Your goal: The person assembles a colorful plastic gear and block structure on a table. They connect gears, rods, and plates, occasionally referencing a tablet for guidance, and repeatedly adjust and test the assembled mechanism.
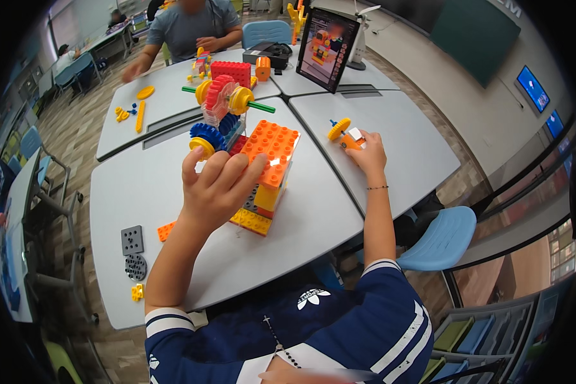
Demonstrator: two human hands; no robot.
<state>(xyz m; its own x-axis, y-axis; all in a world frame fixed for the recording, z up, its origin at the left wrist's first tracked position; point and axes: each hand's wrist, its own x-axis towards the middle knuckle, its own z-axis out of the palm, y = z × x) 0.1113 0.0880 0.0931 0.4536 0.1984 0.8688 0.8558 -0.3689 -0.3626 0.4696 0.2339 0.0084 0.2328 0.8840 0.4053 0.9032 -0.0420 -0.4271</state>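
My left hand (214, 185) grips a colourful brick model (262, 173) standing on the grey table (173, 217). The model has an orange studded top plate, yellow bricks at its base, and blue, yellow and pink gears (219, 105) on a green axle at its far side. My right hand (367, 153) rests further right on the neighbouring table, closed on a small orange and white piece with a yellow gear (344, 133).
A tablet (326, 48) stands upright at the back showing a picture of a brick build. Loose grey plates (133, 251) and yellow parts (137, 292) lie front left. Another person (185, 29) sits across. A blue chair (438, 240) is at my right.
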